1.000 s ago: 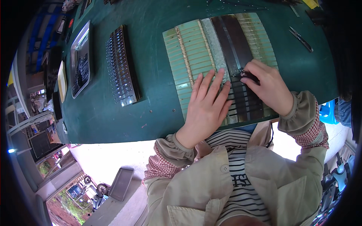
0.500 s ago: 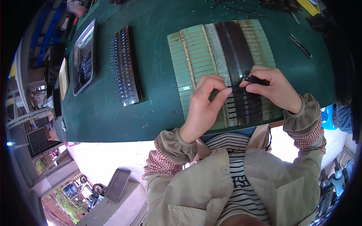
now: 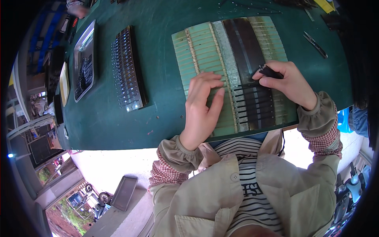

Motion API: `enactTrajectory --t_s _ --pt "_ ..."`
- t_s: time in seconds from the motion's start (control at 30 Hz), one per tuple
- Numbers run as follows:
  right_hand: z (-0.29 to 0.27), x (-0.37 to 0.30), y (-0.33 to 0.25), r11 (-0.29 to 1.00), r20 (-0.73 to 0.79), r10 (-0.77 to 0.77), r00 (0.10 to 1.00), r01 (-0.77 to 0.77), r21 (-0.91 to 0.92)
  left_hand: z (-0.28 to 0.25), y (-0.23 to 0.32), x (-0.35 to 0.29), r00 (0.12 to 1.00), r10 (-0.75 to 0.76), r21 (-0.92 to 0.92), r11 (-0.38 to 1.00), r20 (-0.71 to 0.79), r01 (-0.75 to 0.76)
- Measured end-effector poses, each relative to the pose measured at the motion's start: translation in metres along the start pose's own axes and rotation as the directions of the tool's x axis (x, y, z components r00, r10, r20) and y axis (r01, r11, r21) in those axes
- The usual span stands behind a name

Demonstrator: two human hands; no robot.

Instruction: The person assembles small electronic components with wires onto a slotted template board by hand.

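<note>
In front of me lies a pale green ribbed board (image 3: pixel 203 53) with a dark brown strip (image 3: pixel 245 37) running down its right half. Several thin black pieces (image 3: pixel 256 106) are laid crosswise in a row on the near part of the strip, their ends reaching over the grey band to its left. My right hand (image 3: pixel 290 81) is closed on a small bundle of thin black pieces (image 3: pixel 270 72) above the strip. My left hand (image 3: pixel 203 104) holds nothing. Its fingers are apart, and it rests over the board's green ribbed left part.
Left of the board lies a dark strip lined with small pieces (image 3: pixel 128 69). Farther left stands a metal tray (image 3: pixel 94 47) with black pieces in it. Tweezers (image 3: pixel 316 45) lie at the right. A person's hand (image 3: pixel 79 11) shows at the far left.
My left hand has drawn back to the left from the row of black pieces, and its fingers have opened from a pinch. The right hand keeps the bundle and has barely moved.
</note>
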State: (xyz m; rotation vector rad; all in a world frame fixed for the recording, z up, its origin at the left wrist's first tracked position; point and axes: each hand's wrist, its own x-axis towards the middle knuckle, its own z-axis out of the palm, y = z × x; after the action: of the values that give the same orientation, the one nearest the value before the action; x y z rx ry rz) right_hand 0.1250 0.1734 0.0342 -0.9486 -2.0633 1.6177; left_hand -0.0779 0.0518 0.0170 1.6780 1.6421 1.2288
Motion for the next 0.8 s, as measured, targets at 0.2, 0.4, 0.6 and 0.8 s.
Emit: enactTrajectory --t_s 0.2,0.4,0.6,0.8 --pt "0.001 0.012 0.004 0.998 0.022 0.048 0.999 -0.047 -0.050 0.007 -0.004 -0.002 0.997 0.076 0.154 0.985 0.014 -0.077" --pt "0.006 0.019 0.009 0.997 0.013 0.026 1.000 -0.025 -0.076 0.008 -0.013 -0.001 0.996 0.089 0.165 0.982 0.023 -0.091" --pt "0.013 0.015 0.005 0.982 -0.051 -0.013 0.999 0.003 -0.191 0.013 -0.002 -0.002 0.969 0.181 0.389 0.891 0.167 -0.233" --pt "-0.019 -0.012 -0.007 0.964 -0.093 0.010 0.996 -0.034 -0.262 0.009 0.005 -0.015 0.960 0.186 0.431 0.864 0.211 -0.262"
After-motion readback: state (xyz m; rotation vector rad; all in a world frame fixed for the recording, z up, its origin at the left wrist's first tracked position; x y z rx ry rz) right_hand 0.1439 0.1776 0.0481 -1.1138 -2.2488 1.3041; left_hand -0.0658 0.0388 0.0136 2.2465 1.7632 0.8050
